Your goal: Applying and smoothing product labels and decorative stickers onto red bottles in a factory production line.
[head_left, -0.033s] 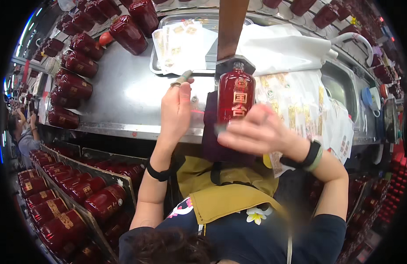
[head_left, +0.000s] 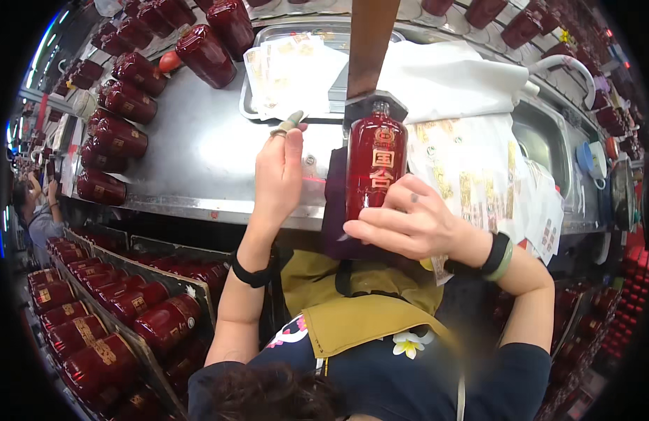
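Observation:
A dark red glossy bottle (head_left: 376,151) with gold markings lies on its back over a dark purple cloth (head_left: 336,210), its neck toward a brown post. My right hand (head_left: 416,221) is closed at the bottle's lower end, with fingers bent and one finger across its base. Just left of the bottle, my left hand (head_left: 279,172) is raised above the metal worktop, apart from the bottle. Its thumb and index finger point forward, and the finger wears a greenish cover with a band. I see nothing held in it.
A metal tray (head_left: 251,105) with white gold-printed sheets (head_left: 286,70) lies ahead. Label sheets (head_left: 472,168) and white cloth (head_left: 451,81) cover the right side. The brown post (head_left: 370,49) rises beyond the bottle. More red bottles (head_left: 117,133) line the left; crates (head_left: 138,344) of bottles stand below.
My right hand was blurred and has now settled around the bottle's lower end, its fingertip slightly nearer me. The bottle and my left hand stay almost in place.

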{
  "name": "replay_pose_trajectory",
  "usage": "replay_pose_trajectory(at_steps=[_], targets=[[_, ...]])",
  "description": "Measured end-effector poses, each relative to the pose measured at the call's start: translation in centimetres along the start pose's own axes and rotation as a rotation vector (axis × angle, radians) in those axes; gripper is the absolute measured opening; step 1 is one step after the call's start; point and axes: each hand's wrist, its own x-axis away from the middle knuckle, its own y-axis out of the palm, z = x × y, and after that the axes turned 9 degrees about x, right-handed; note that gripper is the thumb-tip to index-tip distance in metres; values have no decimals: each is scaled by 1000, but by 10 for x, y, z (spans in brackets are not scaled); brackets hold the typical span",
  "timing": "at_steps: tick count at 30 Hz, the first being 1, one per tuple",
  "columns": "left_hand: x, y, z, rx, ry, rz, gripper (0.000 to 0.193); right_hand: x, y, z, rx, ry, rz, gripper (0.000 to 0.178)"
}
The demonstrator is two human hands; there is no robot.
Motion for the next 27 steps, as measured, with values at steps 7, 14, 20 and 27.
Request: replay_pose_trajectory(at_steps=[7, 14, 20, 27], targets=[[-10, 2, 19, 34, 8, 6, 55, -22, 7, 87, 338, 468, 309, 19], [24, 28, 30, 263, 27, -75, 67, 19, 11, -3, -16, -24, 233, 32], [48, 35, 37, -299, 390, -216, 85, 21, 0, -1, -441, 673, 404, 37], [35, 33, 21, -63, 213, -180, 69, 103, -27, 66, -344, 1342, 16, 34]])
